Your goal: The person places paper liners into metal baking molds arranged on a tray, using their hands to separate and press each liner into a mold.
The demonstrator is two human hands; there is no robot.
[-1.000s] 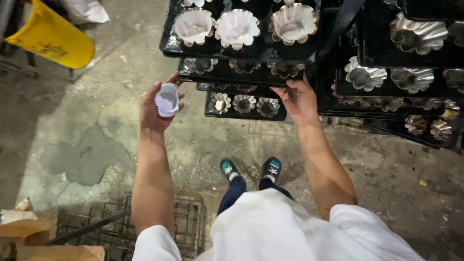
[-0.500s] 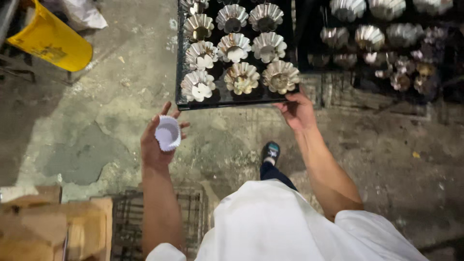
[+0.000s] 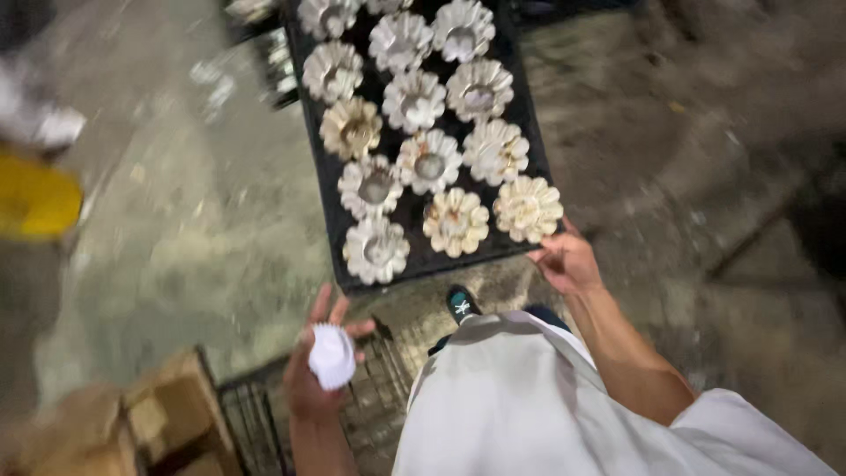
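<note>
Over concrete floor (image 3: 167,264) — left hand (image 3: 322,375) loosely cups a white paper cup (image 3: 332,355), right hand (image 3: 568,263) grips the black tray (image 3: 414,260) corner.

Yellow bin (image 3: 35,198), blurred, edge-cut

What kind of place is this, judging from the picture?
Probably a bakery's work or storage area. A black tray carries rows of fluted metal baking moulds, the right hand grips its corner, and the left hand holds a white paper cup liner above a rough concrete floor.
</note>
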